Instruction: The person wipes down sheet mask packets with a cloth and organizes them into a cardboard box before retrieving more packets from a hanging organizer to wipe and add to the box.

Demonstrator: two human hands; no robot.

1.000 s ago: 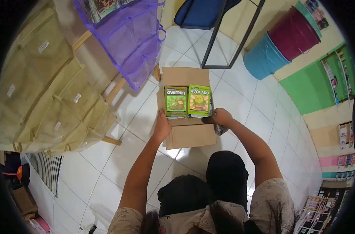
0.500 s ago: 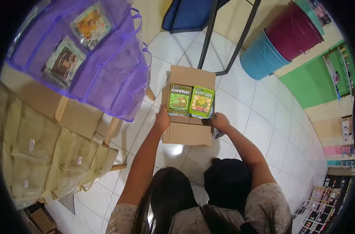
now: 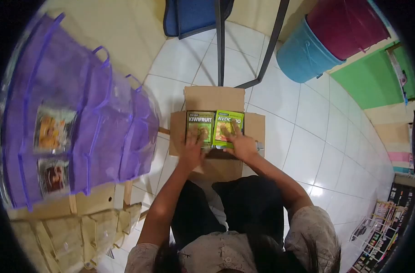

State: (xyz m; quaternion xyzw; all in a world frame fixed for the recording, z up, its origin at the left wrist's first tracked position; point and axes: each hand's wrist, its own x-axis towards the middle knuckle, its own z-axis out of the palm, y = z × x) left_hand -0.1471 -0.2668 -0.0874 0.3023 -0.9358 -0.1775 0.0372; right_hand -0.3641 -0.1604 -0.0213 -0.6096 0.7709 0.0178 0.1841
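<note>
An open cardboard box [image 3: 214,98] sits on the tiled floor in front of my knees, its flaps folded outward. Inside, two stacks of flat printed packets lie side by side. The left one is a dark green KIWIFRUIT packet [image 3: 200,119], the right one a brighter green AVOCADO packet [image 3: 229,119] tilted slightly. My left hand [image 3: 192,149] reaches over the box's near left part, fingers stretched onto the kiwifruit packet. Across the avocado packet lie the spread fingers of my right hand [image 3: 240,144]. Both hands are a little blurred, and neither is wrapped around a packet.
At left hangs a purple pocket organizer [image 3: 102,104] holding two packets, with a yellowish organizer [image 3: 66,239] below. A dark metal frame [image 3: 220,50] stands just beyond the box. Blue [image 3: 301,54] and maroon [image 3: 344,25] buckets are at upper right, and a white rack [image 3: 376,232] at lower right.
Both hands have moved from the box's sides onto the packets inside. The side flaps now lie outward, and the grey thing by my right hand no longer shows clearly. The view has shifted.
</note>
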